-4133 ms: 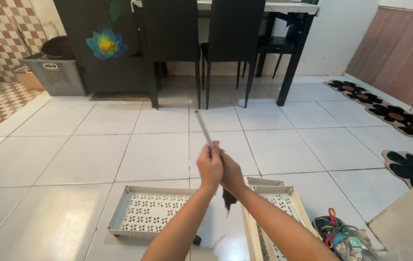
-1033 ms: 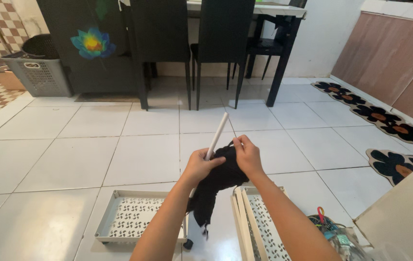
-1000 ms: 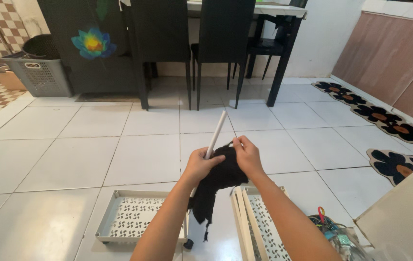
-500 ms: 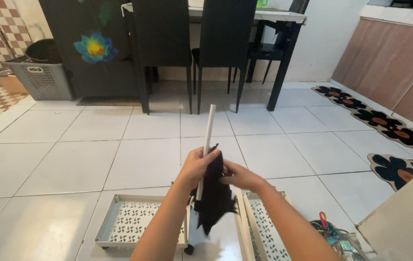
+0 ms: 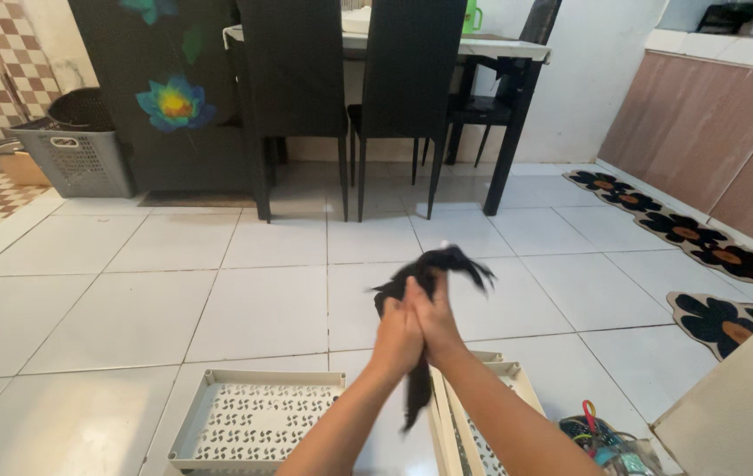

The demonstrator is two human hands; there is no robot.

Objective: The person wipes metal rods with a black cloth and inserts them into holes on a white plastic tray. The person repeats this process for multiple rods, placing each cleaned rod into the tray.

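Now your left hand [image 5: 396, 333] and right hand [image 5: 433, 319] are pressed together, fingers closed around a black cloth [image 5: 433, 266], above two white perforated trays [image 5: 257, 421].

We see the black cloth [image 5: 433, 269] blurred at centre, its middle hidden behind our pressed hands. The bottom edge cuts off the tray [image 5: 257, 423] and the clutter [image 5: 610, 441] at lower right.
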